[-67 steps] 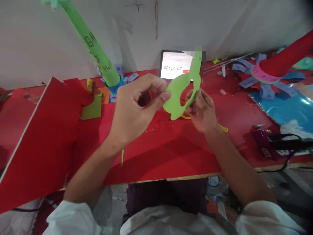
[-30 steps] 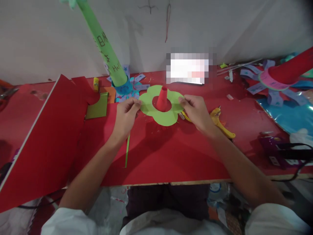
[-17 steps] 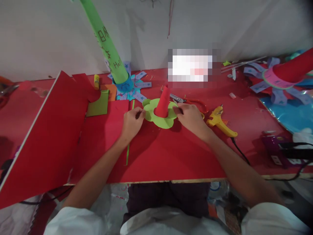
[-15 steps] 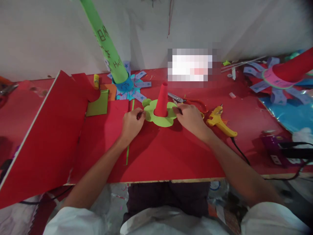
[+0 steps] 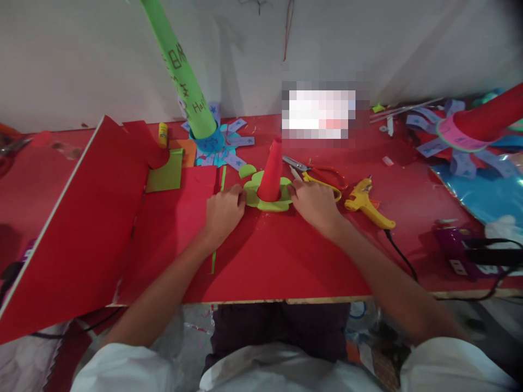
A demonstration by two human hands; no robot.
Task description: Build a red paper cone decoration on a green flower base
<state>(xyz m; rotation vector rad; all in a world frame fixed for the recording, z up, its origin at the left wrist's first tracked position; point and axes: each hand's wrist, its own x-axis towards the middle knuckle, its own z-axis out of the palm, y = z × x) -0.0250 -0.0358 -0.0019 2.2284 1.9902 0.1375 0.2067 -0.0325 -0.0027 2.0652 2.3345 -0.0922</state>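
Observation:
A green flower-shaped paper cutout (image 5: pixel 273 206) surrounds the lower part of a red paper cone (image 5: pixel 271 173), which stands tilted slightly to the right on the red table. My left hand (image 5: pixel 226 212) is closed on the flower's left petal. On the opposite side, my right hand (image 5: pixel 316 204) grips the right petal with its fingers pressed together. Both petal ends are partly hidden by my fingers. A small green paper disc (image 5: pixel 247 171) lies just behind the flower, and a thin green strip (image 5: pixel 213 263) runs beside my left hand.
Scissors with red handles (image 5: pixel 333 173) and yellow-handled scissors (image 5: pixel 337 193) lie beyond my right hand, near a yellow glue gun (image 5: pixel 370 204). A red folded board (image 5: pixel 77 234) stands at left. Decorated tubes, one green (image 5: pixel 183 81) and one red (image 5: pixel 494 117), stand behind; a glue stick (image 5: pixel 163 135) is upright.
The flower has gone from raised and tipped toward me to lower and flatter around the cone. Both hands have moved slightly down with it, still holding its petals.

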